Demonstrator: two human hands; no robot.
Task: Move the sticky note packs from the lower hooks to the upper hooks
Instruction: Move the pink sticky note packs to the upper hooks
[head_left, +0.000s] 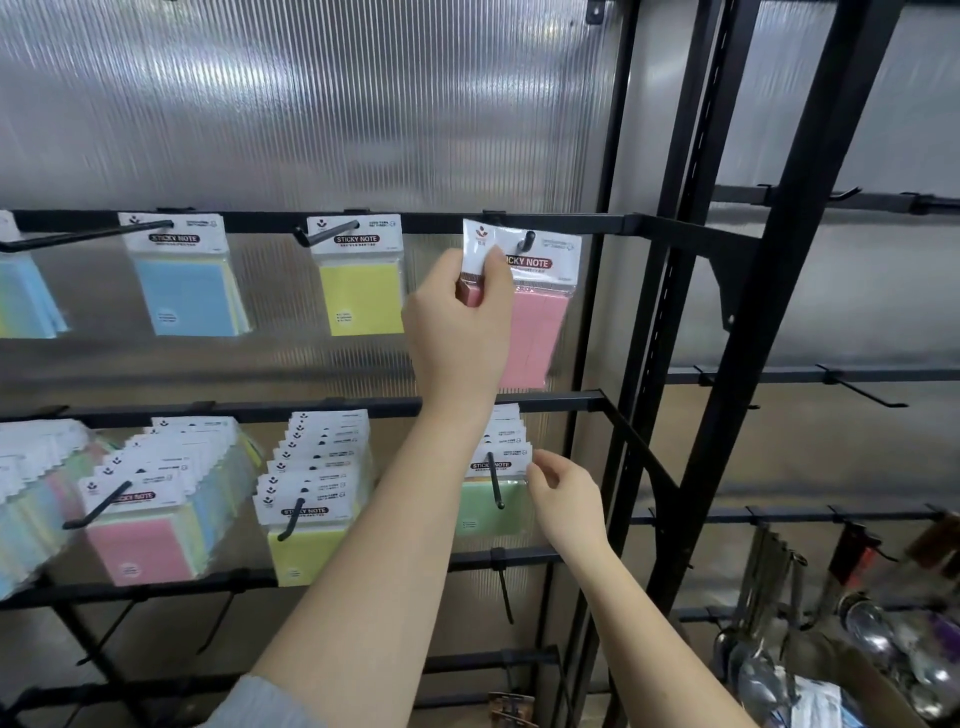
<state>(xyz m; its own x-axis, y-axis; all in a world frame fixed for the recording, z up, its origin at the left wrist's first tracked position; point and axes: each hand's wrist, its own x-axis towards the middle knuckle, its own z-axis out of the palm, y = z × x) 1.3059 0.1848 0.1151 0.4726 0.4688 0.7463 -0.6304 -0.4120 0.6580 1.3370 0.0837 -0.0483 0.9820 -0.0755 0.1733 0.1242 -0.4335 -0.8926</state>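
A: Why is the left hand (457, 317) pinching the pink sticky note pack (524, 306) by its header card, centre of frame?

B: To steer the card's hole along the upper hook (527, 243); the hook's tip already shows through it.

A: And the right hand (563, 499), lower down?

B: Fingertips at the right edge of the green pack (491, 512) on the lower hook (494, 480), likely readying the next one. Whether it actually grips, the view doesn't show clearly.
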